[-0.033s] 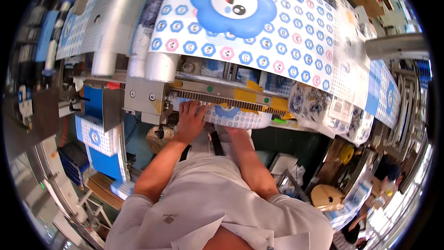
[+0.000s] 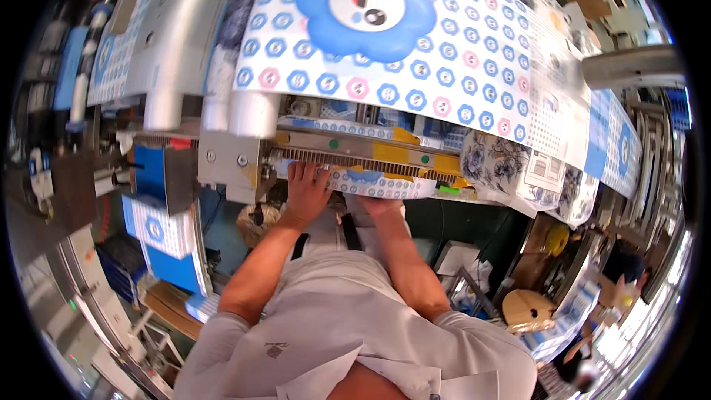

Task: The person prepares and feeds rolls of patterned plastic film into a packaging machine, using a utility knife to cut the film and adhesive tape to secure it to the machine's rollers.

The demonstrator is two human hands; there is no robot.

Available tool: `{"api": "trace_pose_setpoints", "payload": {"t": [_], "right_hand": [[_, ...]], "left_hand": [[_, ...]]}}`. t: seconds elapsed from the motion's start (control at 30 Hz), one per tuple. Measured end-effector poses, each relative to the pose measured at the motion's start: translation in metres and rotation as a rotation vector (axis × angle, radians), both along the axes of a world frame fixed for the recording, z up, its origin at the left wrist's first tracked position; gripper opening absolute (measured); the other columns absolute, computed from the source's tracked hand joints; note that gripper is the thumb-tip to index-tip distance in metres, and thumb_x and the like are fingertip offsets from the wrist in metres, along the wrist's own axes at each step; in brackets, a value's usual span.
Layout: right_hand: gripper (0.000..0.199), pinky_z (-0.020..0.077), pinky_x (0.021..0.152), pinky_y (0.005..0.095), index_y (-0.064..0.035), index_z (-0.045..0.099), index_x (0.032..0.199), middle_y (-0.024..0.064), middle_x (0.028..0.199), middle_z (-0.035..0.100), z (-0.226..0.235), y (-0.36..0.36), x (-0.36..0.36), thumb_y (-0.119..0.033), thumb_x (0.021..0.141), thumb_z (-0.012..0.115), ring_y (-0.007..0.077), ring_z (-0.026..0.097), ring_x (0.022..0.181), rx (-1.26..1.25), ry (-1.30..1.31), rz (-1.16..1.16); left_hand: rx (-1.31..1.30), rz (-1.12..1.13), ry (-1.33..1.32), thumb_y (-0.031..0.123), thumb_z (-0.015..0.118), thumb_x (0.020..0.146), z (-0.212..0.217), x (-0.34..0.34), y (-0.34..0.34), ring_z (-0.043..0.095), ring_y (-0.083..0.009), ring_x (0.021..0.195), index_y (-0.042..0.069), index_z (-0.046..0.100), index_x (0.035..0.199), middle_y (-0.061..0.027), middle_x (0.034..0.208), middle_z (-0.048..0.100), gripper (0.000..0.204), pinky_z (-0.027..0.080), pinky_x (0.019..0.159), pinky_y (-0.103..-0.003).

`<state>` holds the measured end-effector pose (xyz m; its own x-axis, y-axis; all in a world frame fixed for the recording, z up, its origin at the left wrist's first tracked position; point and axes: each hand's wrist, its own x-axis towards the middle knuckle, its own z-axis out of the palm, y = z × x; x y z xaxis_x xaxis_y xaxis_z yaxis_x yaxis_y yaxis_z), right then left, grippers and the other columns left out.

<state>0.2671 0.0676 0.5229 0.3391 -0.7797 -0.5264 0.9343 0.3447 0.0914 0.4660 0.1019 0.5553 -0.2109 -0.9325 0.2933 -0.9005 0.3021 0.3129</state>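
A printed sheet (image 2: 396, 188), white with small blue and pink flower faces, bulges out below a toothed metal bar (image 2: 318, 155). On its left part lies my left hand (image 2: 307, 191), with the fingers stretched out toward the bar and slightly apart. My right hand (image 2: 379, 205) is at the sheet's lower edge, palm side mostly up against it. The sheet covers the right fingers, so their grip is hidden. Above the bar, a wide web (image 2: 466, 37) with the same pattern and one large blue flower face runs across the machine.
Metal rollers (image 2: 252, 115) and a block with bolts (image 2: 226, 161) stand at the left. Yellow tape (image 2: 396, 152) is stuck on the bar. A stack of printed sheets (image 2: 159, 226) lies lower left. Flower-patterned wrapped rolls (image 2: 496, 163) sit right. Another person (image 2: 574, 363) is at lower right.
My right hand shows a little more below the sheet, and a printed strip has come into sight behind the bar. The whole view has shifted slightly. My left hand stays on the sheet.
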Motion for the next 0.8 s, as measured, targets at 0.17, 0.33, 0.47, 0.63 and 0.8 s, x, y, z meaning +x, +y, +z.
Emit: {"api": "trace_pose_setpoints", "payload": {"t": [0.17, 0.33, 0.47, 0.63, 0.8], "right_hand": [[0.063, 0.0422, 0.101, 0.0569, -0.0132, 0.059, 0.129, 0.0091, 0.127, 0.061, 0.004, -0.029, -0.013, -0.062, 0.091, 0.045, 0.0317, 0.054, 0.119, -0.125, -0.025, 0.036], [0.055, 0.0482, 0.091, 0.0517, -0.0161, 0.062, 0.126, 0.0079, 0.121, 0.064, -0.032, -0.089, -0.03, -0.057, 0.089, 0.052, 0.031, 0.059, 0.11, 0.007, 0.054, -0.101], [0.054, 0.0487, 0.089, 0.0505, -0.0154, 0.062, 0.124, 0.0082, 0.118, 0.064, -0.031, -0.123, -0.044, -0.055, 0.089, 0.055, 0.031, 0.06, 0.106, -0.014, 0.154, -0.092], [0.052, 0.0494, 0.086, 0.049, -0.0146, 0.063, 0.122, 0.0085, 0.114, 0.065, -0.03, -0.124, -0.06, -0.053, 0.088, 0.057, 0.031, 0.061, 0.102, -0.048, 0.266, -0.064], [0.05, 0.05, 0.084, 0.0474, -0.0138, 0.063, 0.12, 0.0089, 0.111, 0.066, -0.014, -0.091, -0.097, -0.05, 0.087, 0.06, 0.031, 0.062, 0.098, -0.08, 0.479, -0.045]], "left_hand": [[-0.141, -0.046, 0.003, 0.018, 0.078, 0.067, -0.014, -0.009, -0.035, 0.051, -0.0419, 0.109, 0.009, 0.064, 0.107, -0.0177, 0.117, 0.054, 0.044, 0.039, 0.091, -0.062], [-0.325, 0.034, 0.076, 0.027, 0.072, 0.08, -0.017, -0.04, -0.083, 0.051, -0.0381, 0.122, 0.011, 0.061, 0.125, -0.0155, 0.131, 0.053, 0.049, 0.04, 0.099, -0.056], [-0.317, 0.09, 0.075, 0.028, 0.071, 0.081, -0.006, -0.059, -0.123, 0.051, -0.0381, 0.122, 0.01, 0.061, 0.125, -0.0161, 0.131, 0.053, 0.049, 0.039, 0.1, -0.055], [-0.308, 0.121, 0.071, 0.028, 0.07, 0.082, -0.004, -0.079, -0.138, 0.05, -0.0382, 0.123, 0.008, 0.06, 0.126, -0.0172, 0.131, 0.054, 0.05, 0.037, 0.103, -0.054], [-0.268, 0.081, 0.074, 0.029, 0.068, 0.083, 0.003, -0.122, -0.145, 0.05, -0.0382, 0.124, 0.006, 0.058, 0.128, -0.0184, 0.131, 0.054, 0.051, 0.036, 0.105, -0.052]]}}
